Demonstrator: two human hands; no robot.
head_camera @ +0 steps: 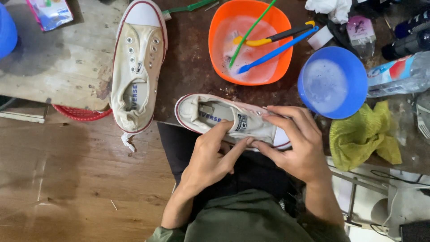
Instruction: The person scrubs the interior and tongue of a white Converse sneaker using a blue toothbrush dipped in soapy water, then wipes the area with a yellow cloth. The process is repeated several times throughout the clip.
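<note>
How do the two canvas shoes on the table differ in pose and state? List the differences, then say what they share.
The held shoe lies crosswise on its side, while the other shoe rests sole down, pointing away. The left hand and right hand grip the held shoe; the other shoe lies untouched. Both are pale low-top canvas shoes with red-trimmed soles and no laces.

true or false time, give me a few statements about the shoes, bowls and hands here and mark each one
1. Both hands, left hand and right hand, hold the sneaker lying on its side. True.
2. The other sneaker still has its laces in. False: its eyelets are empty.
3. The orange bowl holds several brushes. True.
4. The blue bowl is upside down. False: it stands upright with cloudy liquid in it.
5. A yellow-green cloth lies beside the blue bowl. True.
</note>
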